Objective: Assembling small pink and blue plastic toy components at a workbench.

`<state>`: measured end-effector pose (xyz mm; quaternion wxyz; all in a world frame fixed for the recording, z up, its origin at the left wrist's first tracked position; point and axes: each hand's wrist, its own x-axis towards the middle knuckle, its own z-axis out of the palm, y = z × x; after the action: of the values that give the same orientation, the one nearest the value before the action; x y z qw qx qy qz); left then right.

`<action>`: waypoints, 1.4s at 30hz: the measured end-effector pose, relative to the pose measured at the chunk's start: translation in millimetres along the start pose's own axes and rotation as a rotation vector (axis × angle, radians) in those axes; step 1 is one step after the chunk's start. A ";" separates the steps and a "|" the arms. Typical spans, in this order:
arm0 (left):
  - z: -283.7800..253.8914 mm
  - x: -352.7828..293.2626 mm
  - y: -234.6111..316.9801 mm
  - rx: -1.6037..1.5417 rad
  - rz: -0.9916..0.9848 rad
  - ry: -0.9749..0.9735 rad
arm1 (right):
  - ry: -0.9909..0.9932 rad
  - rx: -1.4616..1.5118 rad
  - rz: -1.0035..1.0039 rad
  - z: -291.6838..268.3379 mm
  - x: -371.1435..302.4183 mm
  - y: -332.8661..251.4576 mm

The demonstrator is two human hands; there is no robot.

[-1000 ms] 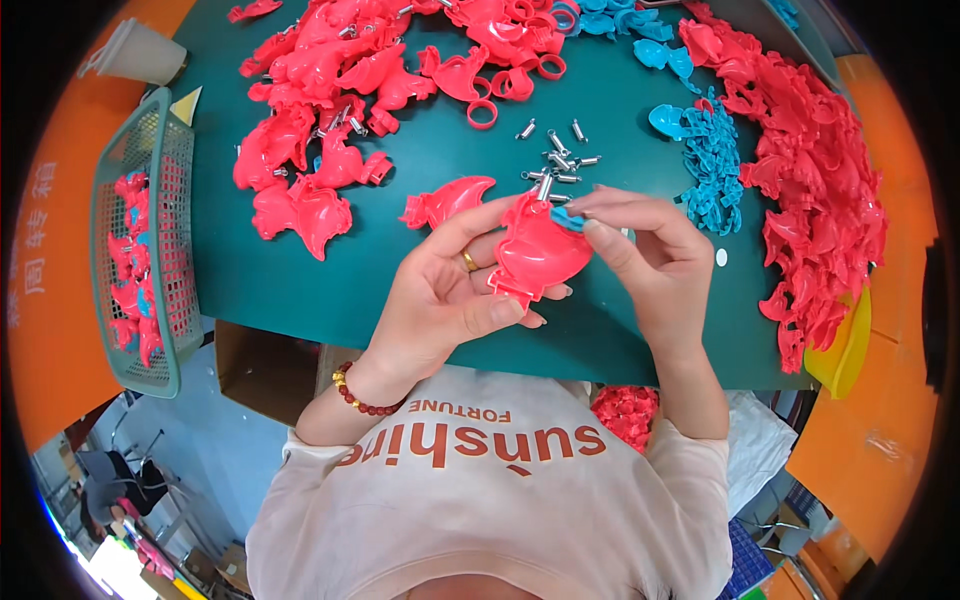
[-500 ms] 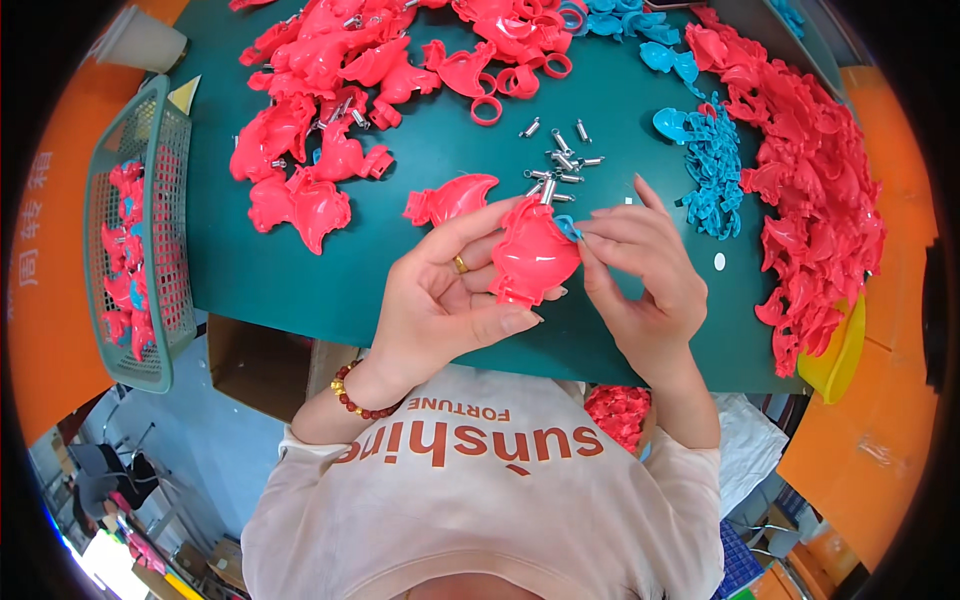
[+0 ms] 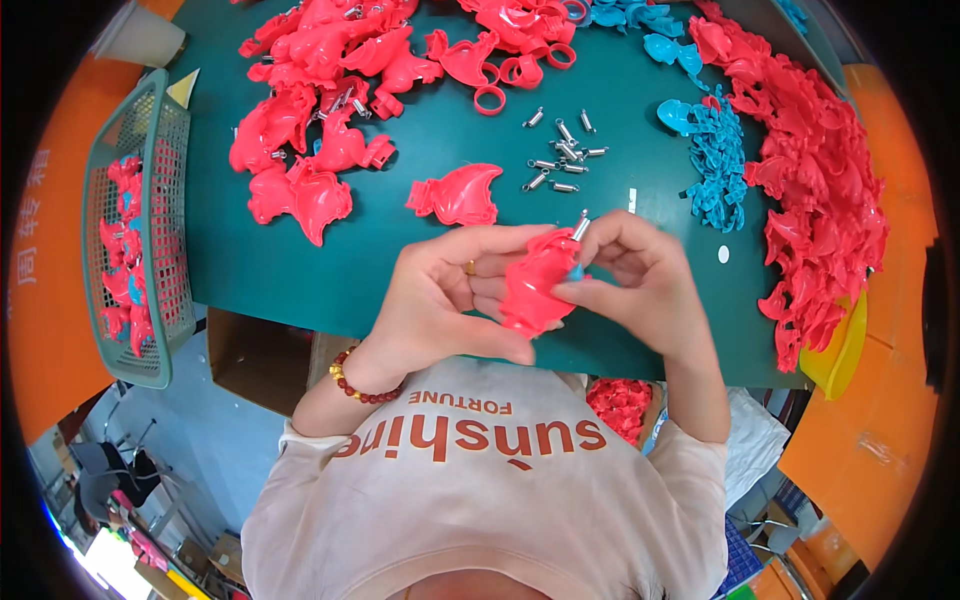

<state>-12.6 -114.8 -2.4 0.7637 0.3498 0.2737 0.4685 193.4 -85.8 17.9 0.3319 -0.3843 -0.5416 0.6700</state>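
My left hand (image 3: 440,290) is closed round the lower left side of a glossy pink-red plastic shell part (image 3: 538,285). A metal spring (image 3: 581,226) sticks up from the part's upper end. At the part's right side my right hand (image 3: 635,275) pinches a small blue plastic piece (image 3: 575,272), mostly hidden by the fingers. Whether that piece is fixed into the shell I cannot tell. Just beyond my hands lies another pink-red shell (image 3: 462,195), and several loose springs (image 3: 566,150) are scattered to its right.
Pink-red shells with springs (image 3: 330,60) heap at the far left. Small blue pieces (image 3: 715,165) and a long pile of red parts (image 3: 815,190) lie on the right. A green basket (image 3: 160,230) holding parts stands left; a yellow tray (image 3: 845,350) sits at the right edge.
Both hands have drawn the shell slightly nearer and tilted it to the right. My right fingers have curled in closer round the blue piece, and the spring now points up and right.
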 end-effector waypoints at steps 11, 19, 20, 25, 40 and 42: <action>10.7 2.3 -7.5 0.107 0.079 0.132 | 0.316 -0.622 -0.326 13.4 0.9 8.3; 7.4 1.8 -9.5 0.060 0.121 0.145 | 0.421 -0.656 -0.427 19.4 1.2 4.5; 6.9 2.2 -9.3 0.031 0.124 0.136 | 0.421 -0.671 -0.416 20.1 1.6 4.4; 5.8 0.8 -11.8 0.098 0.138 0.176 | 0.439 -0.801 -0.514 17.8 2.8 3.9; -10.5 -0.9 -9.9 0.123 0.083 0.126 | 0.064 0.015 0.093 4.0 0.3 2.0; -9.1 4.2 -6.6 0.181 0.051 0.126 | 0.064 0.106 0.114 1.1 2.7 3.0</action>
<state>-14.3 -110.5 -13.5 0.6982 0.3942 0.3532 0.4821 191.0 -84.6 14.7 0.3304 -0.4175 -0.4718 0.7028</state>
